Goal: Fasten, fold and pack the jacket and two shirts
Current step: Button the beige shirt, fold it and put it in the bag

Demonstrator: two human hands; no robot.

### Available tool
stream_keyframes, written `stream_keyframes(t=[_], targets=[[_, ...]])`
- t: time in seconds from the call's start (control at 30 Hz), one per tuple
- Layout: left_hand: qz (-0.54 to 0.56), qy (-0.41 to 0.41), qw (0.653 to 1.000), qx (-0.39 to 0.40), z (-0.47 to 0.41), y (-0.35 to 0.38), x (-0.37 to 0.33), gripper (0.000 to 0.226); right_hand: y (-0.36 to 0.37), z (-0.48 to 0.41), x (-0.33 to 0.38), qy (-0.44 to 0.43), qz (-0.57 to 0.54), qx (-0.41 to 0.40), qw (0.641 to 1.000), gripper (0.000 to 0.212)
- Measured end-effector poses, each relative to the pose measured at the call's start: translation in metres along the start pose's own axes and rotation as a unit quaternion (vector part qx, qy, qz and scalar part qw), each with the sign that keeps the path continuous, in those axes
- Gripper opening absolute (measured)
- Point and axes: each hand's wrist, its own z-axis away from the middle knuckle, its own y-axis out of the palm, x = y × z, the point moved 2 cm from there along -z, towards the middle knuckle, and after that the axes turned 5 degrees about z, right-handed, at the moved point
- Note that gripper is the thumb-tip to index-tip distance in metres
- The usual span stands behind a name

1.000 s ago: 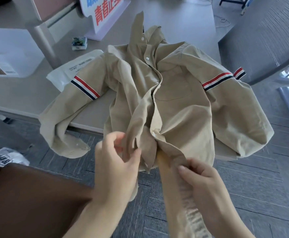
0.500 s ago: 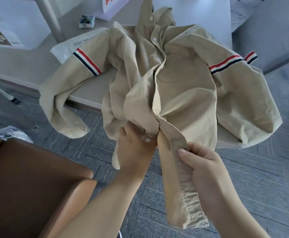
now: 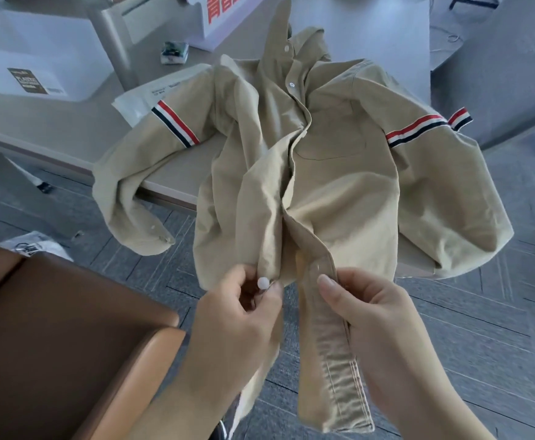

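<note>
The tan shirt lay front up over the edge of the gray table, and its bottom part hung off toward the person. The left hand pinched one front edge, right by a white button. The right hand pinched the buttonhole strip, thumb on top. The two edges were near each other but apart. A brown chair stood on the left.
</note>
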Motion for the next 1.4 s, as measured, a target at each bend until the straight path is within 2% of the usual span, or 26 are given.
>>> stream_keyframes(t=[0.1, 0.17, 0.3, 0.37, 0.43, 0.53, 0.57, 0.67, 0.8, 0.9, 1.0, 1.07, 1.13, 1.2, 1.27, 1.33, 1.4], targets=[[0.121, -0.059, 0.99, 0.041, 0.001, -0.005, -0.01, 0.046, -0.001, 0.001, 0.001, 0.046, -0.111, 0.04, 0.992, 0.016], [0.127, -0.054, 0.989, 0.054, 0.0, -0.006, -0.016, 0.058, -0.003, 0.001, 0.003, 0.063, -0.148, 0.059, 0.985, 0.021], [0.24, -0.142, 0.957, 0.082, -0.002, 0.0, -0.021, 0.039, -0.003, 0.0, 0.008, 0.09, -0.196, 0.096, 0.972, 0.022], [0.238, -0.132, 0.958, 0.088, -0.003, 0.003, -0.022, 0.034, -0.003, 0.0, 0.009, 0.098, -0.202, 0.102, 0.969, 0.025], [0.219, -0.124, 0.965, 0.076, -0.004, 0.006, -0.02, 0.029, -0.002, 0.0, 0.01, 0.101, -0.214, 0.092, 0.967, 0.018], [0.149, -0.127, 0.979, 0.054, -0.006, 0.01, -0.01, 0.008, -0.001, 0.001, 0.01, 0.105, -0.229, 0.075, 0.965, 0.009], [0.116, -0.135, 0.983, 0.042, -0.007, 0.012, -0.005, 0.007, 0.0, 0.002, 0.01, 0.107, -0.232, 0.074, 0.964, 0.009], [0.051, -0.134, 0.99, 0.004, -0.018, 0.023, 0.018, 0.037, 0.0, 0.002, 0.007, 0.111, -0.236, 0.069, 0.963, 0.009], [0.052, -0.153, 0.987, 0.006, -0.034, 0.036, 0.042, 0.061, 0.0, 0.0, 0.004, 0.111, -0.227, 0.066, 0.965, 0.012], [0.024, -0.112, 0.993, 0.034, -0.04, 0.046, 0.042, 0.054, -0.002, -0.002, 0.001, 0.108, -0.219, 0.066, 0.967, 0.01], [0.009, -0.076, 0.995, 0.064, -0.04, 0.054, 0.035, 0.031, -0.004, -0.003, -0.002, 0.1, -0.193, 0.063, 0.974, 0.01], [0.008, -0.06, 0.997, 0.054, -0.039, 0.054, 0.035, 0.02, -0.004, -0.003, -0.003, 0.084, -0.173, 0.043, 0.98, 0.008], [0.005, -0.053, 0.998, 0.025, -0.032, 0.047, 0.032, 0.033, -0.005, -0.001, -0.004, 0.049, -0.123, 0.011, 0.991, 0.014], [0.01, -0.06, 0.998, 0.008, -0.023, 0.036, 0.024, 0.041, -0.005, 0.001, -0.002, 0.002, -0.055, -0.008, 0.998, 0.008], [0.051, -0.088, 0.995, 0.02, -0.011, 0.025, 0.02, 0.035, -0.005, 0.001, -0.001, -0.023, -0.018, -0.017, 0.999, 0.015], [0.136, -0.127, 0.98, 0.065, -0.002, 0.015, 0.014, 0.029, -0.004, 0.0, 0.0, -0.036, -0.006, -0.025, 0.999, 0.012], [0.187, -0.158, 0.963, 0.109, 0.0, 0.005, 0.008, 0.036, -0.002, 0.0, 0.0, -0.043, 0.025, -0.024, 0.998, 0.012]])
